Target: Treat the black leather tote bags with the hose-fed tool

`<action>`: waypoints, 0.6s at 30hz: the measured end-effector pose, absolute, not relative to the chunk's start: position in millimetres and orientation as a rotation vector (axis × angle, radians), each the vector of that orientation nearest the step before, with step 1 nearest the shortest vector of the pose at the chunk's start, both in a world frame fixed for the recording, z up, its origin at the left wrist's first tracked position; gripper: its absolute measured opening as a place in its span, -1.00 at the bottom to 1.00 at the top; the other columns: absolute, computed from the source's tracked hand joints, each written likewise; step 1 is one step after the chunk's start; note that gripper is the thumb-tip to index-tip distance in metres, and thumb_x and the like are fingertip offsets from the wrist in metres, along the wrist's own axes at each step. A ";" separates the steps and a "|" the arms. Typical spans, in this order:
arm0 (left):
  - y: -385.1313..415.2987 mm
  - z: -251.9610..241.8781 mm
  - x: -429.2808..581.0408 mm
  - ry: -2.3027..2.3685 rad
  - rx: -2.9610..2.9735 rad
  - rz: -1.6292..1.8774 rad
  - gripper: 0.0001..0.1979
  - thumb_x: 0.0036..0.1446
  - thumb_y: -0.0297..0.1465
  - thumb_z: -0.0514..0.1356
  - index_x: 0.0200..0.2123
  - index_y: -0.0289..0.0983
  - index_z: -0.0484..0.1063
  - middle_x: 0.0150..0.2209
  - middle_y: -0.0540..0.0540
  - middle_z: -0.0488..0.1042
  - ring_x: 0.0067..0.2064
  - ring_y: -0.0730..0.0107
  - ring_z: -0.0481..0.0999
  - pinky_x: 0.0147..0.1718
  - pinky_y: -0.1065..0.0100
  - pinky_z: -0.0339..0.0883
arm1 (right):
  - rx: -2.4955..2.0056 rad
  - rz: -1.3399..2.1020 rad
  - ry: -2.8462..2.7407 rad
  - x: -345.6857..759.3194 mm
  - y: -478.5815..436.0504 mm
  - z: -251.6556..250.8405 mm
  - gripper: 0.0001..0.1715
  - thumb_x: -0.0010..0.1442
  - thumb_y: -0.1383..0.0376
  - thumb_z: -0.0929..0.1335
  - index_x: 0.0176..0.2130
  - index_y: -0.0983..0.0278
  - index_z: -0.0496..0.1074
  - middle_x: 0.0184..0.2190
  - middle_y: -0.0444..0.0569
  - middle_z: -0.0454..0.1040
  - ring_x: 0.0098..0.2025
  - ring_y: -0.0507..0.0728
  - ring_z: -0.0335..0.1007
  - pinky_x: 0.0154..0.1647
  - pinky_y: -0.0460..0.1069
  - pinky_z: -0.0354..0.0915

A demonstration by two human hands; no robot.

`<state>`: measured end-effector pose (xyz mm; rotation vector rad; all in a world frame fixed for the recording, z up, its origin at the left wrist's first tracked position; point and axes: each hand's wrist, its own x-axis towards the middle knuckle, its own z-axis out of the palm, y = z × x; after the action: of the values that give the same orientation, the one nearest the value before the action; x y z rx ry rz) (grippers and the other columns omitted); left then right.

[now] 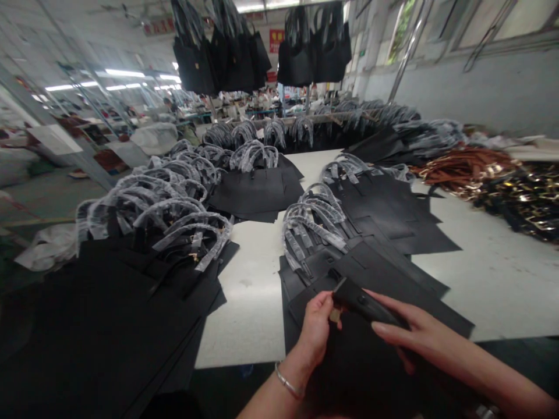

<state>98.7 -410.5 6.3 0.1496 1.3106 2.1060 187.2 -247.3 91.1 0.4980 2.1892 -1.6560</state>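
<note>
Near the front edge of the table I hold up a black leather-like bag piece [349, 355], its top edge folded over and a small round stud showing on it. My left hand [317, 326] pinches the left corner of that edge, beside a small gold-coloured piece [335, 315]. Along the same edge, further right, my right hand [406, 326] is closed round it, thumb on the near side. The fingertips behind the material are hidden. Just beyond lies a stack of black bag panels [379, 265] with plastic-wrapped handles [312, 224].
More black panels [144, 302] with wrapped handles spread over the left of the white table [244, 285]. Brown straps [467, 166] and black straps with gold hardware [528, 198] are heaped at the right. Black bags [301, 58] hang overhead.
</note>
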 end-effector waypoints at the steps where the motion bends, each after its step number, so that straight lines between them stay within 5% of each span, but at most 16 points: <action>1: -411.4 7.4 96.6 1.294 0.180 2.068 -0.54 0.08 -0.07 0.26 -0.22 -0.40 0.47 -0.36 -0.16 0.51 -0.46 0.46 0.42 -0.56 0.47 0.14 | 0.522 -1.669 2.218 183.0 -246.1 94.5 0.02 0.10 -0.06 0.39 0.36 0.29 0.05 -0.61 -0.20 0.45 -0.65 0.08 0.37 -0.66 -0.10 0.24; 6: -420.6 18.1 65.9 1.188 0.119 2.202 -0.52 0.10 -0.11 0.26 -0.07 -0.36 0.36 -0.18 -0.27 0.53 -0.30 0.28 0.55 -0.53 0.46 0.23 | 0.703 -1.611 2.426 163.0 -228.7 102.2 0.08 0.06 -0.08 0.39 0.36 0.34 0.04 -0.69 -0.21 0.40 -0.64 0.12 0.38 -0.64 -0.08 0.28; 9: -426.1 20.7 47.1 1.301 -0.045 2.459 -0.58 0.17 -0.17 0.21 0.00 -0.28 0.28 -0.01 -0.22 0.44 -0.07 0.26 0.51 -0.21 0.36 0.39 | 0.705 -1.576 2.351 156.5 -219.5 92.7 0.05 0.07 -0.08 0.40 0.35 0.32 0.06 -0.63 -0.21 0.39 -0.67 0.09 0.34 -0.67 -0.08 0.28; 11: -427.5 19.0 43.8 1.661 -0.038 2.491 -0.58 0.18 -0.22 0.20 0.05 -0.26 0.24 0.10 -0.22 0.34 0.12 0.21 0.39 0.04 0.22 0.30 | 0.678 -1.544 2.304 154.3 -217.4 84.4 -0.01 0.09 -0.07 0.40 0.33 0.30 0.09 -0.58 -0.20 0.40 -0.68 0.06 0.34 -0.69 -0.09 0.28; 14: -424.8 12.4 51.5 2.465 0.314 2.163 -0.65 0.17 -0.37 0.18 0.04 -0.24 0.30 0.22 -0.23 0.19 0.28 0.10 0.15 0.23 0.05 0.06 | 0.626 -1.468 2.274 150.6 -219.5 78.0 -0.09 0.13 -0.04 0.39 0.32 0.27 0.14 -0.52 -0.16 0.43 -0.68 0.06 0.36 -0.71 -0.09 0.28; 18: -413.8 -5.3 62.8 2.716 0.762 1.570 -0.63 0.17 -0.54 0.04 0.05 -0.27 0.33 0.18 -0.25 0.27 0.23 0.09 0.22 0.22 0.01 0.10 | 0.540 -1.351 2.244 138.5 -228.4 83.4 -0.16 0.16 0.01 0.38 0.31 0.28 0.17 -0.53 -0.13 0.46 -0.70 0.07 0.35 -0.75 -0.09 0.27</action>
<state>62.8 -413.8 -5.3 0.7621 2.7160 1.5695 138.5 -228.4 83.4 0.5396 2.2442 -1.3511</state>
